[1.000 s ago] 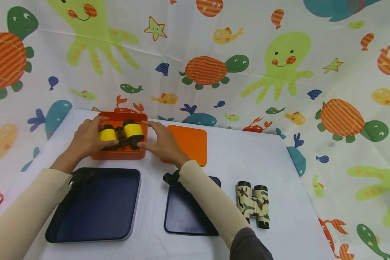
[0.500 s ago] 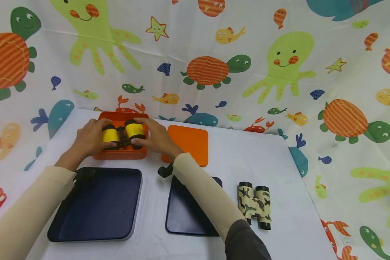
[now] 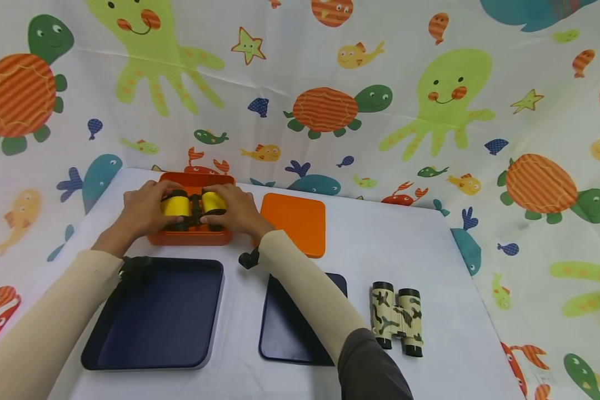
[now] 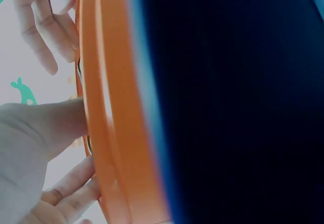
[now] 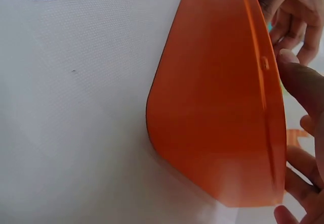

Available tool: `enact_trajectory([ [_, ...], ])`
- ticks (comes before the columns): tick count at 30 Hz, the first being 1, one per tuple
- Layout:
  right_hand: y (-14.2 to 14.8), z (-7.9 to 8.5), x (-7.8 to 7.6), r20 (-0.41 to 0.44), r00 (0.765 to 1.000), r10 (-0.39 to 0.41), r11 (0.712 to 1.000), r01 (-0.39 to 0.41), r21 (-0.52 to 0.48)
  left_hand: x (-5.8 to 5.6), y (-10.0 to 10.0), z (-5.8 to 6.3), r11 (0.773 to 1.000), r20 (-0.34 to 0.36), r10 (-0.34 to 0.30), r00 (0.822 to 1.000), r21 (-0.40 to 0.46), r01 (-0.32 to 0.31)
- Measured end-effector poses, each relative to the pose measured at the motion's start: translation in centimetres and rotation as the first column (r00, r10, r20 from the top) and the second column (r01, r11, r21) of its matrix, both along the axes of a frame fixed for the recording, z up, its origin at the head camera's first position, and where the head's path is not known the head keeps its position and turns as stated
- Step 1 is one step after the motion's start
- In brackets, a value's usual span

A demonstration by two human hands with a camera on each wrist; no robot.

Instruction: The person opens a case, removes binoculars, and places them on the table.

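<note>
A pair of yellow and black binoculars (image 3: 175, 205) lies inside the orange box (image 3: 190, 239) at the back left of the table. My left hand (image 3: 147, 208) grips its left barrel, thumb on the near side and fingers over the far side. Around the right barrel curls my right hand (image 3: 236, 210), covering part of the yellow. Both wrist views look at the box from outside; its wall (image 4: 121, 107) hides the binoculars in the left one. In the right wrist view, my right thumb reaches over the box's rim (image 5: 271, 97).
An orange lid (image 3: 300, 222) lies right of the box. In front are a deep dark blue tray (image 3: 152, 316) and a flat dark blue lid (image 3: 292, 328), partly under my right forearm. Camouflage binoculars (image 3: 397, 319) lie to the right. A printed sea-animal cloth (image 3: 290, 66) hangs behind.
My right hand has moved left from the box's right edge and closed round the right barrel. My left hand keeps its place on the left barrel. The head view has shifted slightly.
</note>
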State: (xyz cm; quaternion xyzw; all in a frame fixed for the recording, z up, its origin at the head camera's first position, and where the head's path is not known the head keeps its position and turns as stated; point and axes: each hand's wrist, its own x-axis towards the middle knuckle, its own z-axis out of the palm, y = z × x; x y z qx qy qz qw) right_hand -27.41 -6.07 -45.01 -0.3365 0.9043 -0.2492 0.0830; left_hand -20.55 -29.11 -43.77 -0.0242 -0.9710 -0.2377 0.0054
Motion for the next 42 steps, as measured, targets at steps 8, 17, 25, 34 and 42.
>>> enact_trajectory([
  [8,-0.5,-0.2,-0.5,-0.024,0.999,-0.037,0.996,0.038,0.08,-0.2,-0.2,0.2,0.999,0.055,-0.044,0.998,-0.005,0.045],
  [17,-0.9,-0.2,-1.0,-0.061,0.995,-0.08,0.989,0.087,0.118,-0.4,-0.3,0.2,0.995,0.096,-0.075,0.993,-0.06,0.081],
  [25,-1.2,-0.3,-1.3,-0.056,0.997,-0.058,0.988,0.066,0.138,0.1,-0.3,-0.4,0.994,0.085,-0.066,0.994,-0.084,0.074],
  [34,-1.2,0.2,-1.2,-0.073,0.997,-0.031,0.991,0.04,0.128,0.7,0.0,0.0,0.987,0.029,-0.075,0.997,-0.138,0.078],
  [42,-1.3,0.7,-1.1,-0.119,0.993,-0.012,0.994,0.025,0.109,1.1,0.0,1.1,0.983,-0.006,-0.065,0.998,-0.172,0.063],
])
